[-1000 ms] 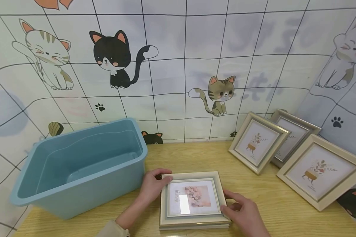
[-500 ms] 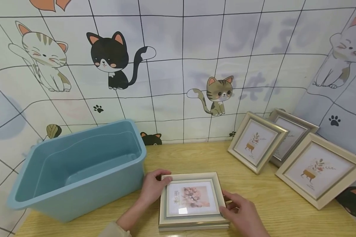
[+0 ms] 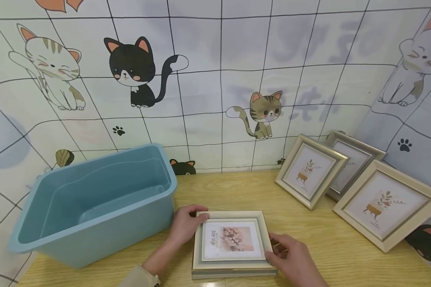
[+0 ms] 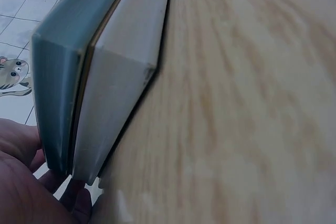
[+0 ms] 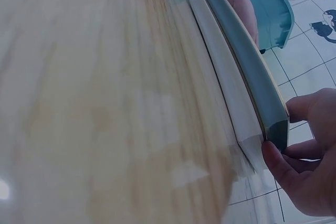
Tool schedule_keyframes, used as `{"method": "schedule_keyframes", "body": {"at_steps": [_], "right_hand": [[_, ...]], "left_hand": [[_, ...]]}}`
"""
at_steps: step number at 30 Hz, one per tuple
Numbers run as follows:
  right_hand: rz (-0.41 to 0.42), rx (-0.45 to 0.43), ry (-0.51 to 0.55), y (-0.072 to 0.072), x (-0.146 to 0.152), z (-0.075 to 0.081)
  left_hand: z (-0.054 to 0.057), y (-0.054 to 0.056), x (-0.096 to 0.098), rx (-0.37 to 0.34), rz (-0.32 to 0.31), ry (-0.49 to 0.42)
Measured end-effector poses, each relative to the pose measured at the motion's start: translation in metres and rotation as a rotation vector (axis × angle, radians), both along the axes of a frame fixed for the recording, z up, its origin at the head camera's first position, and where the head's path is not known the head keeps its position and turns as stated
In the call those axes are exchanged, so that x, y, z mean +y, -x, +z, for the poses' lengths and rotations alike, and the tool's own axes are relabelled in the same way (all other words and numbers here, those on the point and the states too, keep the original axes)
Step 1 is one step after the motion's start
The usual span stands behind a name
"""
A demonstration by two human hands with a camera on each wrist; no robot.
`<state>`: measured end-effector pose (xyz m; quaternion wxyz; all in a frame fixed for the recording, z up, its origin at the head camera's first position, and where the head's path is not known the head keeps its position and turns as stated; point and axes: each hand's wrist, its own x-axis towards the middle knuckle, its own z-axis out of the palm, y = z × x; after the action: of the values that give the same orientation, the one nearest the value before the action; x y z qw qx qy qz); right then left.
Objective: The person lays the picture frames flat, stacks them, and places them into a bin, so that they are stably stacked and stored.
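Two picture frames lie stacked flat on the wooden table. On top is a cream picture frame (image 3: 233,266) holding a pink flower print; its side looks blue-green in the wrist views. The lower picture frame (image 4: 113,72) shows a whitish side. My left hand (image 3: 186,225) grips the stack's left edge near the far corner, thumb on the upper face and fingers down the side. At the right edge, my right hand (image 3: 294,255) holds the upper frame between thumb and fingers. One fingertip (image 5: 270,150) of that hand sits at the seam between the two frames.
A large blue plastic tub (image 3: 104,223) stands on the left, close to my left hand. Several framed prints lean at the right: a gold-edged frame (image 3: 280,178), a silver frame (image 3: 375,153) behind it and a cream frame (image 3: 425,217). A cat-patterned sheet (image 3: 201,99) covers the wall behind.
White glare on the upper frame's glass has faded, and the print's lettering shows clearly. The head view has shifted slightly. Both hands keep their places on the stack.
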<state>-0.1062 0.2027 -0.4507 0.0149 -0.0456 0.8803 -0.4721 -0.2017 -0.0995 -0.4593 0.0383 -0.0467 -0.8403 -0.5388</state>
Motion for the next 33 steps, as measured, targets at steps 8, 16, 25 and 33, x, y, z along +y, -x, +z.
{"method": "schedule_keyframes", "body": {"at_steps": [8, 16, 25, 33], "right_hand": [[0.028, 0.008, 0.019, 0.003, 0.001, 0.001], [0.046, -0.015, 0.044, 0.004, 0.005, 0.001], [0.060, 0.036, 0.072, 0.007, 0.018, 0.012], [-0.004, 0.402, -0.031, 0.039, 0.069, 0.045]], "left_hand": [[0.000, 0.001, -0.002, -0.015, -0.003, 0.005], [-0.002, 0.001, -0.003, -0.026, -0.016, -0.016], [-0.004, 0.002, -0.004, -0.029, -0.031, -0.049], [-0.006, 0.003, -0.004, -0.036, -0.024, -0.061]]}}
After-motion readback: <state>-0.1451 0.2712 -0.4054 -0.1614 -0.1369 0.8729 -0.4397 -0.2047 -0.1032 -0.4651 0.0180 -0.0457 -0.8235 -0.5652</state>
